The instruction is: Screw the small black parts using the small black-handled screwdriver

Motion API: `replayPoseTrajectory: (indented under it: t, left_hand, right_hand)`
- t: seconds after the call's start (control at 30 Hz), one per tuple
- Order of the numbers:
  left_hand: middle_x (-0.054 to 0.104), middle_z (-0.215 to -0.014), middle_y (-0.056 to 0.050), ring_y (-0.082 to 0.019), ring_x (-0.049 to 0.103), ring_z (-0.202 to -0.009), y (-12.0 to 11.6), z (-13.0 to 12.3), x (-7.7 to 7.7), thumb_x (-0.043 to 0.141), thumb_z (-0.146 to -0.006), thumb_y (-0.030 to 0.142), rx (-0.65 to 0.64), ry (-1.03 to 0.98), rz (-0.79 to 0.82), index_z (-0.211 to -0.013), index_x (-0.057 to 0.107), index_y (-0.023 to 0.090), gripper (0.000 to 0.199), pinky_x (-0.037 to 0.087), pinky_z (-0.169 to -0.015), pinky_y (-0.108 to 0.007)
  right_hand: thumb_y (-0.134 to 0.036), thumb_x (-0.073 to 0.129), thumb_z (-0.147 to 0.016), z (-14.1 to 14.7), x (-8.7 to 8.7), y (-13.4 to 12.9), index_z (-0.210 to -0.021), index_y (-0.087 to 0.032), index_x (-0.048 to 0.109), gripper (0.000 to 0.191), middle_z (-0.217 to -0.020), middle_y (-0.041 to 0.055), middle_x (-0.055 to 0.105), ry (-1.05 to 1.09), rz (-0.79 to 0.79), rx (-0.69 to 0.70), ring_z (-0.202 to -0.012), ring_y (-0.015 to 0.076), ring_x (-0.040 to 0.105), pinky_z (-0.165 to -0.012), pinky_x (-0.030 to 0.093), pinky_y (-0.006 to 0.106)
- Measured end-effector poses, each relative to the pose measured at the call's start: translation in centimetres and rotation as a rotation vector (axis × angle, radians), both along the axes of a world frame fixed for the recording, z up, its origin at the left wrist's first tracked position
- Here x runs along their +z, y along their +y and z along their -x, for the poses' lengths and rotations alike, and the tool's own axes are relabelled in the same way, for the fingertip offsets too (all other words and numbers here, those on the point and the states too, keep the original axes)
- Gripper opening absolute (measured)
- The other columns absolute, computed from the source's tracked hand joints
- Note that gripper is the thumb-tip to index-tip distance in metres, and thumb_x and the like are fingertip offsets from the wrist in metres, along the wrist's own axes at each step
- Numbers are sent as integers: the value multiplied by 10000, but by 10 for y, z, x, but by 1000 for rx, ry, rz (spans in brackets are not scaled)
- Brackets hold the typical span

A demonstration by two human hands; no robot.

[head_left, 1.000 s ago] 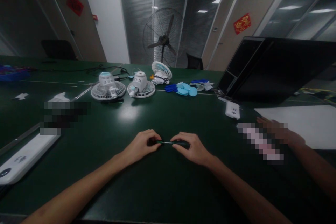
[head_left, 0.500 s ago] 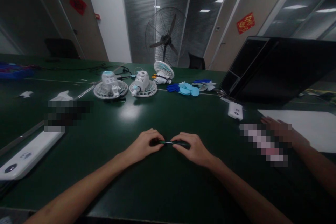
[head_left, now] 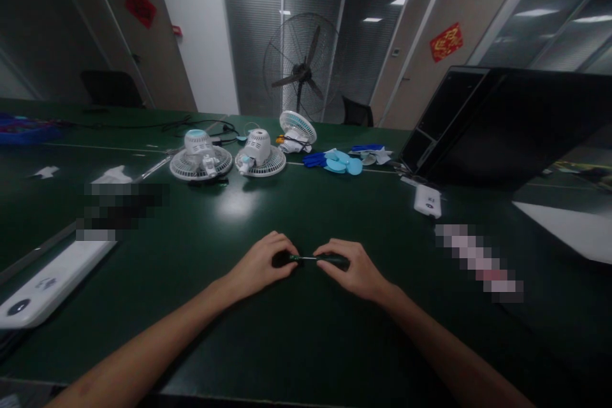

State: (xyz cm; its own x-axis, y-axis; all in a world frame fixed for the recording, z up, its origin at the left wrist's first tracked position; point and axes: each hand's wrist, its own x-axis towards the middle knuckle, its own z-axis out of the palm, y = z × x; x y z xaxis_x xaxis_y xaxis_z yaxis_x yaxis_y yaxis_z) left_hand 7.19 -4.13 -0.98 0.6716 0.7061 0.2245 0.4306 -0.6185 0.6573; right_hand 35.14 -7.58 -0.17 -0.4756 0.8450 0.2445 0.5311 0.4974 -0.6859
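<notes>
My right hand (head_left: 351,268) is closed around the dark handle of a screwdriver (head_left: 333,260), which lies level just above or on the green table. Its thin metal shaft points left, towards my left hand (head_left: 266,259). The fingers of that hand are curled in a pinch around a small dark green piece (head_left: 294,258) at the shaft's end. Most of this piece is hidden by the fingers, so its kind cannot be told. Both hands are low over the middle of the table (head_left: 296,338), a short gap apart.
White fan heads (head_left: 258,152) sit farther back, beside light-blue fan blades (head_left: 343,163). A long white fan part (head_left: 52,280) lies at left, a smaller white one (head_left: 427,200) at right. A white sheet (head_left: 574,226) and a large black case (head_left: 507,127) occupy the right side.
Another person's hand and arm at the right have left the view, and the white sheet has slid right. My right hand has moved slightly right, baring a little more of the shaft.
</notes>
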Motion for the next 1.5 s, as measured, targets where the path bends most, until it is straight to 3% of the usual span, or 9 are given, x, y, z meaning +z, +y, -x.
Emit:
replayPoseTrajectory:
  t: [0.47, 0.7, 0.8, 0.9, 1.07, 1.17, 1.33, 1.5]
  left_hand:
    - [690, -1062, -43, -218, 612, -1015, 1, -2, 0, 667, -957, 288, -9, -14, -2, -1080, 694, 228, 139, 473, -962, -395]
    - [656, -1207, -72, -236, 599, -1129, -2, 10, 6, 619, -986, 270, -45, 18, 32, -1192, 700, 252, 222, 487, -1013, -423]
    - [638, -1256, -67, -219, 610, -1141, 5, 33, 6, 539, -1035, 295, -41, 38, 58, -1259, 687, 275, 269, 505, -995, -385]
    - [653, -1242, -63, -226, 627, -1120, 28, 72, 5, 509, -1042, 348, 52, 61, 25, -1262, 694, 283, 295, 510, -986, -381]
    - [691, -1174, -103, -296, 659, -1053, 84, 163, -2, 550, -947, 555, 432, 145, -51, -1187, 741, 243, 437, 528, -916, -400]
    - [703, -1151, -119, -300, 673, -980, 103, 202, -8, 579, -869, 625, 621, 155, -93, -1182, 742, 204, 549, 533, -850, -380]
    - [724, -1101, -133, -300, 689, -966, 103, 218, -12, 604, -818, 642, 738, 156, -98, -1173, 741, 183, 597, 545, -823, -367]
    - [729, -1040, -126, -299, 701, -904, 97, 227, -10, 633, -809, 647, 811, 240, -150, -961, 783, 184, 510, 542, -814, -378]
  right_hand:
    - [-331, 611, -1047, 13, -3, -1, -1242, -249, 698, 229, -1092, 41, 718, -44, -56, 4, -929, 198, 679, -819, 539, 327]
    - [-342, 607, -1048, 7, -1, -2, -1220, -241, 703, 221, -1080, 54, 718, 20, -35, -43, -925, 210, 677, -809, 551, 341]
    - [-343, 600, -1051, 3, 0, -1, -1224, -247, 699, 221, -1094, 52, 715, 42, -16, -55, -946, 213, 677, -828, 554, 351]
    - [-344, 590, -1056, 3, 1, -1, -1236, -248, 694, 229, -1112, 55, 712, 45, 9, -46, -976, 218, 676, -858, 560, 365]
    - [-343, 593, -1056, 3, 1, -1, -1229, -246, 697, 224, -1105, 51, 713, 50, 29, -44, -972, 217, 674, -853, 568, 372]
    - [-330, 601, -1051, 3, 2, -1, -1227, -246, 696, 217, -1110, 49, 708, 56, 34, -44, -980, 215, 672, -857, 565, 371]
    - [-327, 604, -1049, 2, 1, -1, -1237, -252, 694, 222, -1093, 43, 708, 26, 19, -50, -958, 212, 675, -840, 563, 372]
    - [-339, 603, -1052, 2, -1, -1, -1231, -254, 694, 218, -1102, 46, 704, 31, 21, -54, -965, 216, 671, -848, 561, 379]
